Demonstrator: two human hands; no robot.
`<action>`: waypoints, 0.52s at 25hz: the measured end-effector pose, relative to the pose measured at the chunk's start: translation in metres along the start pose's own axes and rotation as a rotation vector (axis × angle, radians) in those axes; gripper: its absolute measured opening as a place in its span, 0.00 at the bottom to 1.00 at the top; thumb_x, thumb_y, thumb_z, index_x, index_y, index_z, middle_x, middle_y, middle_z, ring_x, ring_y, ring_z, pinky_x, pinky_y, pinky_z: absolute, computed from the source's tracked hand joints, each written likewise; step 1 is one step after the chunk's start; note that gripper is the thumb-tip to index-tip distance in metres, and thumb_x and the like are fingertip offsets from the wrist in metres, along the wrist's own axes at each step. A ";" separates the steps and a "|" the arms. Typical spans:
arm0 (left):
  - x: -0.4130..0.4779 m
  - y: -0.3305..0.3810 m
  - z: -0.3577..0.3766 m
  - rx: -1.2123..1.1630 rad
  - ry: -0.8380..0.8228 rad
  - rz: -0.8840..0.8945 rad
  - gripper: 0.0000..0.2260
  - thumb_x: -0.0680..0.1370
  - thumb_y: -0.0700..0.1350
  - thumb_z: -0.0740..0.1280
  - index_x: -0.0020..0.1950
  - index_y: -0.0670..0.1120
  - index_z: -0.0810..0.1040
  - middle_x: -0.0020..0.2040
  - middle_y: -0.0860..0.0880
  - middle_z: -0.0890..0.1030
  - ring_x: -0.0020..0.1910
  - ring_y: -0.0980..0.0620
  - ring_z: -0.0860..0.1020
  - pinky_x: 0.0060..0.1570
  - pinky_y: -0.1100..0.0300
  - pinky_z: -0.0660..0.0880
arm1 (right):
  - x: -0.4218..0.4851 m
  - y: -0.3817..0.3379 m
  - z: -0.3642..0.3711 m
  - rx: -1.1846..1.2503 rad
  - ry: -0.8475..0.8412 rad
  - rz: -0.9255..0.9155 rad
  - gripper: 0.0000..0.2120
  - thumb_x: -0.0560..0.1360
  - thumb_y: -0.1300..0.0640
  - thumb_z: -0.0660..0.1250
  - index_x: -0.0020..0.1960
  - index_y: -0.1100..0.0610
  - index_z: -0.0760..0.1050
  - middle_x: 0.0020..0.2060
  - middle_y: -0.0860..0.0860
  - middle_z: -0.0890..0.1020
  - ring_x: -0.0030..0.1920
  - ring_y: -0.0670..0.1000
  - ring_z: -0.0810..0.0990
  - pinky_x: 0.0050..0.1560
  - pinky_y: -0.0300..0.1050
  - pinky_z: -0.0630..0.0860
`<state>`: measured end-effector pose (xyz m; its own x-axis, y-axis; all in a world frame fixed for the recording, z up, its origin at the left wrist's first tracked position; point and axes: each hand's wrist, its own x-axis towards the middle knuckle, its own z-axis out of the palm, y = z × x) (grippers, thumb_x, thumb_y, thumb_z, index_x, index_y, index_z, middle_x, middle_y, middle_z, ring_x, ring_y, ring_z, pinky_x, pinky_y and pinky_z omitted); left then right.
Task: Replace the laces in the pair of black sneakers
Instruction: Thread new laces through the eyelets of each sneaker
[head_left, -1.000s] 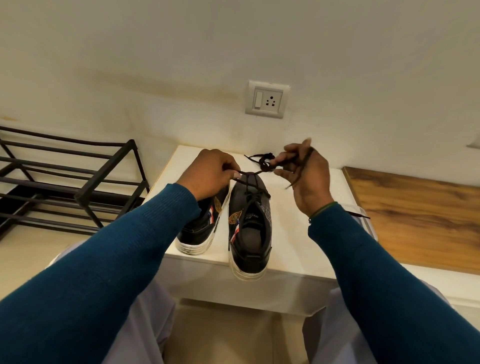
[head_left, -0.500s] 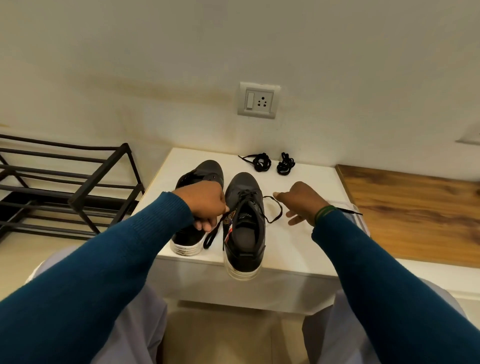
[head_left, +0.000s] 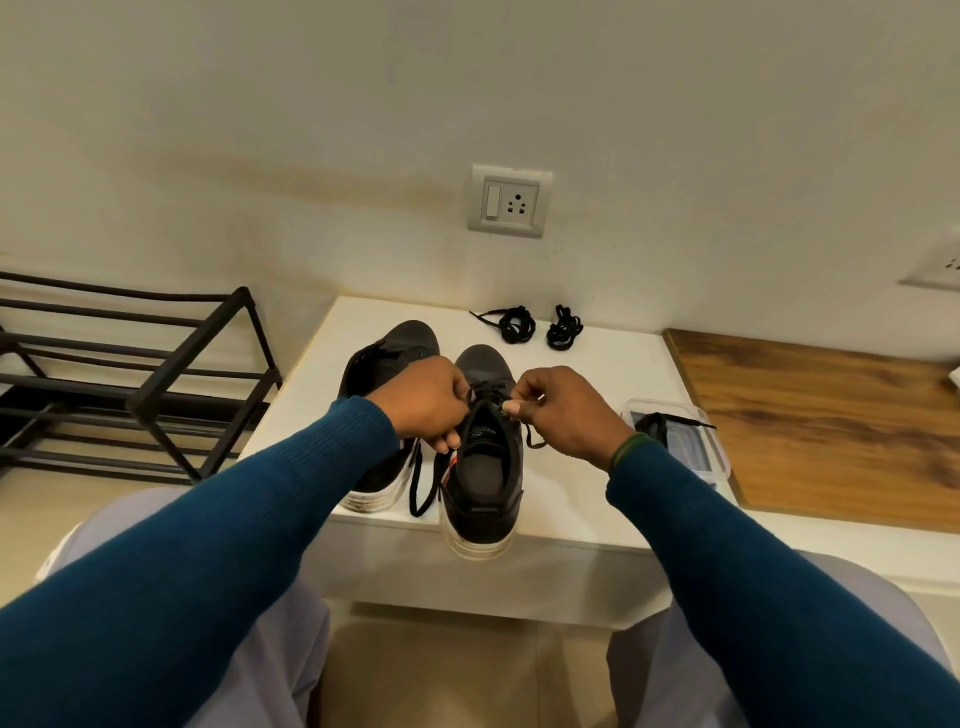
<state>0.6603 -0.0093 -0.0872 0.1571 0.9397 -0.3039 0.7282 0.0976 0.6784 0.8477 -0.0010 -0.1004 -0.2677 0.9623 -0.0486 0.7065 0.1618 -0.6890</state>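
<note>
While both hands worked over the front of the nearer black sneaker (head_left: 485, 467), the left hand (head_left: 426, 402) had its fingers curled tight and pinched the lace (head_left: 422, 486) at the shoe's left eyelets. The right hand (head_left: 563, 410) pinched the same lace between thumb and forefinger on the opposite side, its other fingers folded in. One slack loop of it hung between the two shoes down to the table edge, and another trailed under the right wrist. This sneaker stood on the white table (head_left: 587, 499), heel jutting over the near edge. The other sneaker (head_left: 387, 361) stood just beside it on the left. A coiled spare lace (head_left: 514, 326) and a second coil (head_left: 564, 328) lay near the wall, apart from the shoes. A clear plastic container (head_left: 698, 452) sat at the table's right edge, a black shoe rack (head_left: 156, 364) to the left.
</note>
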 end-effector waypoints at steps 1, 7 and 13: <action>0.000 -0.001 -0.003 0.051 -0.004 -0.008 0.08 0.82 0.37 0.61 0.55 0.39 0.79 0.34 0.44 0.82 0.24 0.54 0.79 0.29 0.62 0.79 | 0.000 0.000 -0.005 0.022 0.006 0.001 0.05 0.78 0.58 0.69 0.43 0.57 0.78 0.37 0.52 0.82 0.37 0.49 0.80 0.35 0.40 0.75; -0.008 0.000 -0.022 0.263 -0.019 -0.063 0.08 0.82 0.42 0.63 0.51 0.40 0.80 0.33 0.44 0.85 0.26 0.52 0.81 0.39 0.57 0.83 | 0.005 0.017 -0.029 -0.400 -0.052 0.144 0.03 0.77 0.56 0.71 0.48 0.56 0.82 0.44 0.52 0.82 0.44 0.51 0.79 0.48 0.46 0.78; 0.000 -0.011 -0.018 0.003 -0.007 -0.007 0.14 0.81 0.35 0.62 0.67 0.41 0.74 0.38 0.43 0.86 0.35 0.51 0.85 0.43 0.57 0.83 | 0.005 0.008 -0.009 -0.161 -0.020 0.052 0.17 0.77 0.53 0.70 0.66 0.53 0.76 0.56 0.48 0.81 0.55 0.49 0.79 0.56 0.42 0.74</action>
<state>0.6407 -0.0045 -0.0828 0.1563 0.9368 -0.3132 0.7313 0.1034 0.6741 0.8581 0.0070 -0.0992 -0.2404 0.9658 -0.0967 0.8153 0.1468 -0.5601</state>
